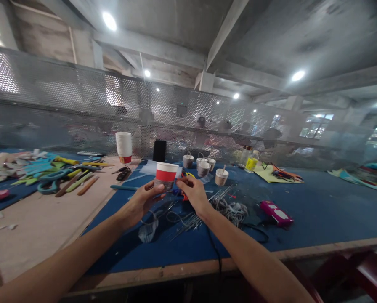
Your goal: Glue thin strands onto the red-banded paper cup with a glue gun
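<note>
My left hand (pixel 144 198) is closed around a paper cup (pixel 165 174) with a red and white band, held upright above the blue table mat (pixel 317 210). My right hand (pixel 191 191) is beside the cup on its right, fingers pinched together near the cup's side. What they pinch is too small to make out. Under both hands lie loose metal wires (pixel 188 219) and a tangle of grey cord (pixel 229 208).
A stack of white cups (pixel 124 146) stands at the back left. Several small decorated cups (pixel 204 166) sit behind my hands. A black phone (pixel 159 150) leans upright, a pink box (pixel 276 212) lies right, and tools (pixel 65 176) cover the left. A mesh screen (pixel 81 105) backs the table.
</note>
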`<state>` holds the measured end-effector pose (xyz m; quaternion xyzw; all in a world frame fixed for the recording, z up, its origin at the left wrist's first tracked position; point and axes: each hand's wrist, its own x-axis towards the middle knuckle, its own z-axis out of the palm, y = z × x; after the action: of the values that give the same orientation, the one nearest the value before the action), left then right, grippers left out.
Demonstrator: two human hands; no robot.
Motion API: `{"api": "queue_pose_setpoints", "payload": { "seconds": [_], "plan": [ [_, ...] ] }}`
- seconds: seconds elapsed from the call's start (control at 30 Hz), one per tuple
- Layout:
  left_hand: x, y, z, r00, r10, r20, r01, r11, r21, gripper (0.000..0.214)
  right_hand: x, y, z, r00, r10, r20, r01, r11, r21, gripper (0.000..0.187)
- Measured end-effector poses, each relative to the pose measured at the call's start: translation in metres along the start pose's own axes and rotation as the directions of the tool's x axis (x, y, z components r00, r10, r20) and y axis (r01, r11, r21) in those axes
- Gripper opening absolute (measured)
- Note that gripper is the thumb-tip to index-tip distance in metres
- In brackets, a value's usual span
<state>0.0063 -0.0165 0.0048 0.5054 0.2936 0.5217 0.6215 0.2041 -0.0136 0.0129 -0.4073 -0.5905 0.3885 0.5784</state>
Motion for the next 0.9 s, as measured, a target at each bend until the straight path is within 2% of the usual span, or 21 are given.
{"api": "queue_pose_setpoints", "payload": {
  "seconds": [0.27, 0.9],
  "plan": [
    [-0.0014, 0.0014, 0.001, 0.999, 0.001, 0.038, -0.001, 1.0, 0.005, 0.046, -0.0016, -0.0022, 0.0007, 1.0, -0.01, -0.001, 0.01, 1.0, -0.001, 0.028],
    [-0.0027, 0.0019, 0.0023, 0.999, -0.006, 0.045, 0.006, 1.0, -0.012, 0.046, -0.0008, -0.0031, 0.0009, 1.0, -0.016, -0.008, 0.016, 1.0, 0.01, 0.026]
  ]
}}
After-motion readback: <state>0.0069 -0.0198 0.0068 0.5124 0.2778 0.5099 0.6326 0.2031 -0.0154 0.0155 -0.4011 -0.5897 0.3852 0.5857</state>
